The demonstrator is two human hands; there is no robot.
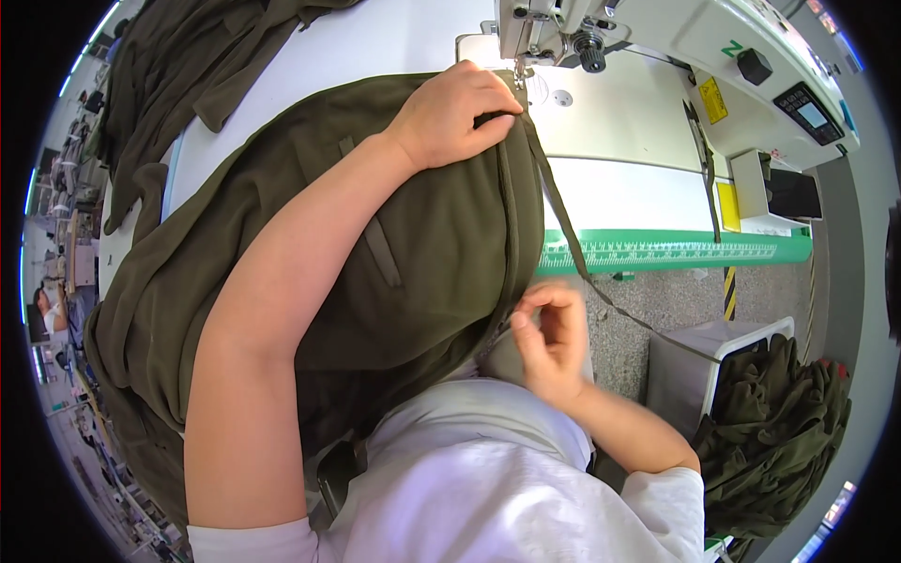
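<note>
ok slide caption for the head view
Left hand on olive garment at sewing machine, right hand near the garment's edge

A plain dark olive is shown by the garment (450, 216) at centre and matched by the narrow fabric strip (557, 192) right of centre and the cloth heap (770, 432) at lower right. The white sewing machine (657, 38) at upper right is marked by a black control panel (799, 100) and a yellow label (713, 100), and the green edging (676, 259) below it is printed with white graduations. At right, the grey floor (648, 296) is speckled and a narrow band (729, 294) is striped in yellow and black.
</note>
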